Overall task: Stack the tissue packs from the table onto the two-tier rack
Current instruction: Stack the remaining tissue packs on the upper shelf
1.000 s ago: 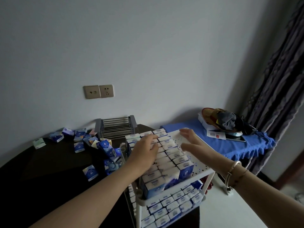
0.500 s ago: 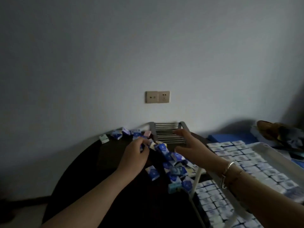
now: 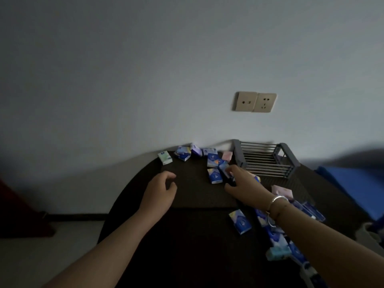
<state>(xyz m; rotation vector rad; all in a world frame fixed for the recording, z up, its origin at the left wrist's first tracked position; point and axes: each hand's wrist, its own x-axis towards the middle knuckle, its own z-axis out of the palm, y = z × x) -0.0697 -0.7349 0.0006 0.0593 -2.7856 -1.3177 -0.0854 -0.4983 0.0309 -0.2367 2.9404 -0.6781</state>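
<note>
On table (image 3: pixel 195 204) | right fingers (image 3: pixel 230 170) touch blue pack (image 3: pixel 215 175), upright | left fingers (image 3: pixel 169 175) loosely curled

The surface (image 3: pixel 193 225) is very dark brown, near black. Most tissue packs (image 3: pixel 214 175) just beyond the fingers (image 3: pixel 229 170) of the right hand are deep blue with white ends and a round white mark; some show a yellow-orange corner. One pack (image 3: pixel 164 157) far left of the fingers is white and pale green, another (image 3: pixel 227 156) behind them is pink. The slatted rack (image 3: pixel 267 161) is grey. A wall socket plate (image 3: pixel 255 101) is beige on a pale grey wall (image 3: pixel 145 69). A silver bangle (image 3: pixel 277 199) circles the right wrist. A cloth (image 3: pixel 357 183) far right is bright blue.
</note>
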